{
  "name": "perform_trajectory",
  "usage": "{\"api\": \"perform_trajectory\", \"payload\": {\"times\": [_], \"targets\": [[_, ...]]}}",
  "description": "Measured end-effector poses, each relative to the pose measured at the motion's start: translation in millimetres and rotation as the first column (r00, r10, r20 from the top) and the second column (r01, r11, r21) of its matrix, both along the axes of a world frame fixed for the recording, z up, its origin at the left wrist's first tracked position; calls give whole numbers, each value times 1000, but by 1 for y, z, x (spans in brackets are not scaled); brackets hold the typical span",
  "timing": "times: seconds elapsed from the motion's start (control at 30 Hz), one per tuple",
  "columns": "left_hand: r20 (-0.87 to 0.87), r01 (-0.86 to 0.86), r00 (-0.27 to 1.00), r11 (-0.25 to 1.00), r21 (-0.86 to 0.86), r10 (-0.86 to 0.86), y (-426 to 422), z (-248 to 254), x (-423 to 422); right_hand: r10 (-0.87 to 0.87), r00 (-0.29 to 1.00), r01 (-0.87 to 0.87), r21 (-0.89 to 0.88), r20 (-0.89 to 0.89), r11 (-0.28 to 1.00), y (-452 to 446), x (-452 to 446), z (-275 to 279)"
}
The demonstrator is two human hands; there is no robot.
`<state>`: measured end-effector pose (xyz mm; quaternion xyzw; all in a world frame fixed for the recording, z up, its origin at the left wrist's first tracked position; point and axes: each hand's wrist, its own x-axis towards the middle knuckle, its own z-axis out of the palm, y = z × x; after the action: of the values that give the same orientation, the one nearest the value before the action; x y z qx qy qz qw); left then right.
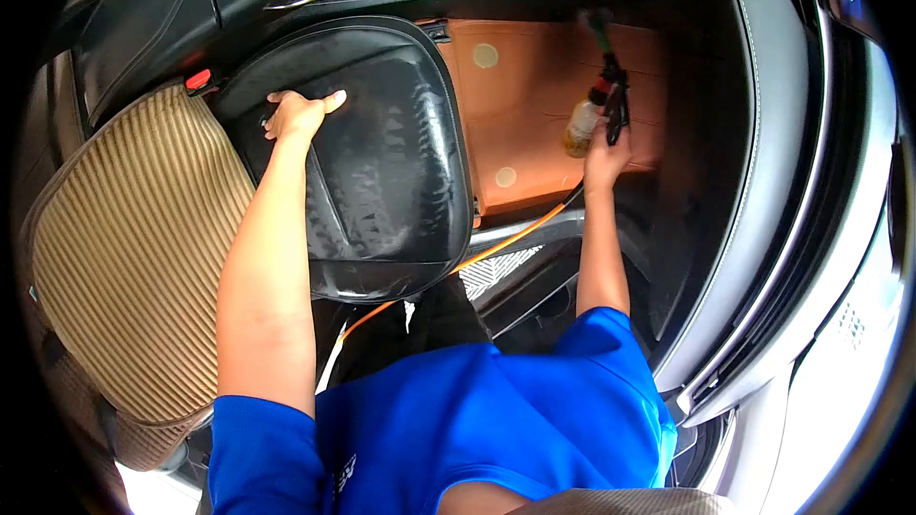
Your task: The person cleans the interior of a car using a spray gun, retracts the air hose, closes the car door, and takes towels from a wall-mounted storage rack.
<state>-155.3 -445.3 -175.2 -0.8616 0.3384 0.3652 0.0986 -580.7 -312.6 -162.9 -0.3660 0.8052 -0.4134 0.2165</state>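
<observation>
My left hand presses on the black leather seat cushion, thumb stretched out to the right and fingers apart. In my right hand is a black air spray gun with a small bottle of yellowish liquid hanging from it. The gun's tip points away from me over the orange-brown floor mat and is blurred. From the gun, an orange air hose runs back to the left, along the front of the seat.
A striped beige seat back stands at the left, with a red buckle beside it. The centre console borders the far side. Dark trim and the door frame close in on the right.
</observation>
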Motion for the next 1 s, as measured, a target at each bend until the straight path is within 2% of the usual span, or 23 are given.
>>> {"api": "perform_trajectory", "payload": {"times": [0.03,0.1,0.17,0.2,0.23,0.4,0.43,0.5,0.53,0.6,0.7,0.77,0.87,0.9,0.97,1.0], "targets": [[21,0,1000,1000,-4,1,2,-6,2,107,992,-112,69,65,991,6,6,2],[42,57,997,998,1,-57,3,-6,5,231,962,-232,-8,149,973,11,36,13],[19,59,998,998,-19,-59,3,-4,4,348,890,-330,-111,295,937,7,58,19],[18,65,998,998,-23,-64,3,-4,5,375,837,-369,-94,399,925,0,67,32],[-2,56,998,998,-32,-57,4,-6,7,393,839,-388,-92,378,917,-4,70,36],[-8,50,999,998,-30,-50,3,3,2,170,959,-151,-97,228,984,-14,46,43],[-5,49,999,998,-29,-49,2,3,1,81,973,-58,-113,217,992,-14,37,44],[8,40,999,999,-17,-40,2,2,1,11,983,10,-115,185,993,-12,25,48],[11,37,999,999,-15,-36,3,2,0,14,982,7,-114,188,993,-10,25,46],[3,42,999,999,-25,-41,3,3,0,21,997,-29,-99,-77,995,-10,36,57],[24,44,999,999,3,-44,1,0,2,-42,993,21,-191,-108,981,-13,49,60],[16,30,999,999,12,-30,2,0,3,-25,994,7,-172,-107,985,-12,50,52],[2,14,1000,1000,2,-14,1,2,1,147,986,-144,-48,75,988,-16,59,58],[-8,19,1000,1000,-8,-19,1,5,1,202,969,-193,-75,143,978,-19,62,56],[-20,29,999,999,-16,-29,4,5,0,250,939,-228,-117,236,967,-26,72,60],[-20,17,1000,1000,-25,-17,4,1,1,247,924,-243,-50,292,969,-27,75,64]]}}
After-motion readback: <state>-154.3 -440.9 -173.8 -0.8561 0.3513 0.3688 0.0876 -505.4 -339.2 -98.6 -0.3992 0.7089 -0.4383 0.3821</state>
